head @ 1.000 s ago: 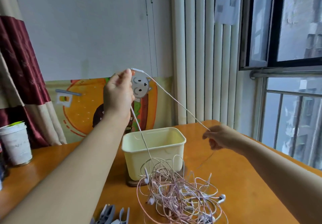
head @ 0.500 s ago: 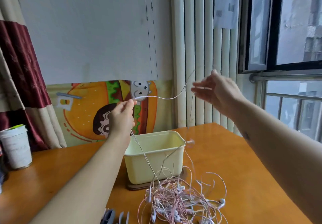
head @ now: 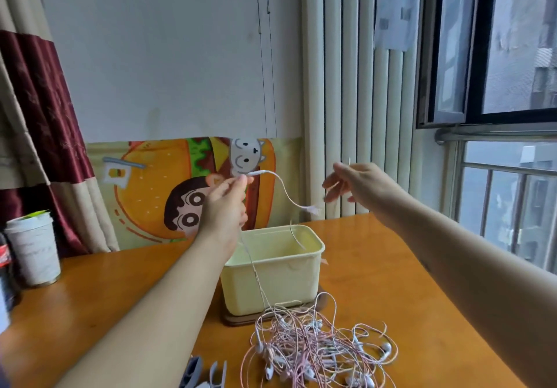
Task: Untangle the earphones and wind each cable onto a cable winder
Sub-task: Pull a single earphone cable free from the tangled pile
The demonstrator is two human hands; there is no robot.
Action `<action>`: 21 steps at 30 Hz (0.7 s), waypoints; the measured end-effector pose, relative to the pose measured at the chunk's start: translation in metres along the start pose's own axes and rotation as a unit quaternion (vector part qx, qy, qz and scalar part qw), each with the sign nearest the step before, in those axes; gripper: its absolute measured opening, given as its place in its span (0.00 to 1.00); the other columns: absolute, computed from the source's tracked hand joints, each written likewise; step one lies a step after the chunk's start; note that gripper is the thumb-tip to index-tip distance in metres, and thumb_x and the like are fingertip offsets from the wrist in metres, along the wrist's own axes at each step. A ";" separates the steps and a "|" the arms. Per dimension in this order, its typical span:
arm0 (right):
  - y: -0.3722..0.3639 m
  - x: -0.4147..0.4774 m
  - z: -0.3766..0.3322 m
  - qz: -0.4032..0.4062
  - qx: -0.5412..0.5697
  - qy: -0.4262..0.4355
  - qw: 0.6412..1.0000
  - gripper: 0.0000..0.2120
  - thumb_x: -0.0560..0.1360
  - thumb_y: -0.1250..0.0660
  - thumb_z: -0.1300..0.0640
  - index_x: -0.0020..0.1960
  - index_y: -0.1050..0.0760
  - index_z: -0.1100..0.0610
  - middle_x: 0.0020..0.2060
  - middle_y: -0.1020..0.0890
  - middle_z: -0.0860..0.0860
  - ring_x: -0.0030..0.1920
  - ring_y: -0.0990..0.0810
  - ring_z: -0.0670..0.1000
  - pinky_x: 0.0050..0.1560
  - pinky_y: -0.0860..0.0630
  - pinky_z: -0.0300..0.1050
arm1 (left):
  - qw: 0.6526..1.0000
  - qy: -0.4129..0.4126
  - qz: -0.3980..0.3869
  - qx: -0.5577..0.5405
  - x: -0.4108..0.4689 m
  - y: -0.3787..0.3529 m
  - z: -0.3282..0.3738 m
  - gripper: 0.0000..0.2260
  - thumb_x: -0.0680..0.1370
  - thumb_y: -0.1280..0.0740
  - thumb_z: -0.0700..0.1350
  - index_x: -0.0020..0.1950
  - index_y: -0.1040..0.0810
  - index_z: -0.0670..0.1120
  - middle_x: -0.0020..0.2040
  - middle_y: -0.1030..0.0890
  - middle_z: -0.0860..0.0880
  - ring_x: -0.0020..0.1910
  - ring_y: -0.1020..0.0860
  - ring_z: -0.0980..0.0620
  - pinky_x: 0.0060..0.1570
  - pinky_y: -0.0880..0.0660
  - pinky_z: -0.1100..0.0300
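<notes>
Orange table (head: 376, 267) by window (head: 512, 41) — tangled earphones (head: 313, 348), left grip (head: 224, 206) pinching cable (head: 283, 188), right grip (head: 358, 182) spread apart

A tub (head: 286, 282) stands mid-desk (head: 391, 282) on a flat base (head: 241, 319). Just before it lies the tangle of earphones (head: 316, 348), with the cable winders (head: 205, 372) to its left at the near edge. A paper cup (head: 33, 252) and a bottle (head: 6, 270) stand far left. Behind the desk a poster (head: 150, 194) leans on the wall, between a curtain (head: 36, 116) on the left and a window (head: 497, 56) on the right. Above the tub's left side the left hand (head: 226, 206) pinches an earphone cable (head: 283, 191) rising from the tangle. The right hand (head: 358, 185) is to its right.
</notes>
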State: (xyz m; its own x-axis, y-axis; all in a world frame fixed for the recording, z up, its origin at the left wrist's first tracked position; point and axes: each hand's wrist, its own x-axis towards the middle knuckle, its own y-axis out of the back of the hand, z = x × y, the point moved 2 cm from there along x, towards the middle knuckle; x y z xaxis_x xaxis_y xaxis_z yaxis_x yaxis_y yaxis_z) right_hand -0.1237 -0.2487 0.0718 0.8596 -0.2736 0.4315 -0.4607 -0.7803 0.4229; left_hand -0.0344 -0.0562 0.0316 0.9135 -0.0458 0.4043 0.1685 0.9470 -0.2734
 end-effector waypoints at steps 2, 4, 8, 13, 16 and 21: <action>-0.012 -0.007 0.015 -0.030 0.064 -0.041 0.997 0.14 0.81 0.42 0.57 0.50 0.20 0.63 0.28 0.22 0.53 0.32 0.23 0.50 0.42 0.23 0.47 | 0.998 -0.012 -0.064 -0.009 -0.008 -0.010 0.008 0.09 0.82 0.39 0.44 0.47 0.21 0.45 0.28 0.37 0.55 0.24 0.41 0.59 0.25 0.44 0.66; -0.030 -0.018 0.027 -0.138 0.116 -0.066 0.981 0.09 0.79 0.38 0.61 0.55 0.22 0.61 0.26 0.27 0.50 0.27 0.28 0.48 0.33 0.26 0.42 | 0.992 -0.016 -0.128 -0.010 -0.019 -0.022 0.015 0.09 0.82 0.40 0.42 0.47 0.21 0.46 0.29 0.35 0.54 0.24 0.39 0.60 0.28 0.43 0.66; -0.072 -0.043 0.043 -0.304 -0.061 -0.009 0.951 0.11 0.75 0.31 0.53 0.57 0.22 0.52 0.29 0.23 0.46 0.27 0.31 0.42 0.29 0.34 0.34 | 0.976 -0.025 -0.217 0.011 -0.037 -0.042 0.019 0.10 0.82 0.40 0.41 0.50 0.19 0.48 0.33 0.32 0.52 0.29 0.35 0.58 0.32 0.36 0.66; -0.085 -0.034 0.050 -0.181 -0.016 0.025 0.983 0.17 0.80 0.40 0.55 0.35 0.22 0.53 0.26 0.22 0.45 0.20 0.30 0.39 0.23 0.35 0.30 | 0.958 -0.093 -0.251 0.106 -0.045 -0.039 0.014 0.10 0.81 0.38 0.43 0.52 0.19 0.54 0.38 0.24 0.55 0.39 0.26 0.58 0.43 0.24 0.65; -0.062 -0.025 0.045 -0.114 0.058 -0.011 0.992 0.16 0.81 0.41 0.55 0.38 0.21 0.58 0.26 0.23 0.47 0.24 0.33 0.43 0.27 0.39 0.34 | 0.965 -0.084 -0.204 0.140 -0.041 -0.017 -0.007 0.08 0.80 0.36 0.47 0.55 0.22 0.59 0.47 0.21 0.59 0.50 0.23 0.61 0.56 0.25 0.63; -0.038 -0.012 0.035 -0.083 0.116 -0.002 0.990 0.16 0.81 0.42 0.53 0.42 0.20 0.59 0.26 0.21 0.47 0.25 0.37 0.45 0.27 0.42 0.39 | 0.873 0.077 -0.311 0.368 -0.057 0.004 -0.066 0.20 0.77 0.33 0.57 0.66 0.32 0.57 0.59 0.25 0.57 0.56 0.25 0.60 0.49 0.31 0.71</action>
State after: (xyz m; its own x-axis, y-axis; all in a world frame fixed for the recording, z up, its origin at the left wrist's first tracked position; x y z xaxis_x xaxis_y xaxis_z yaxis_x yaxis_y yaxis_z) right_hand -0.1089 -0.2350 0.0223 0.9204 -0.1332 0.3676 -0.2507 -0.9225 0.2935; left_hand -0.0610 -0.0704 -0.0503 0.7793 -0.6117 0.1362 0.4174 0.6687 0.6153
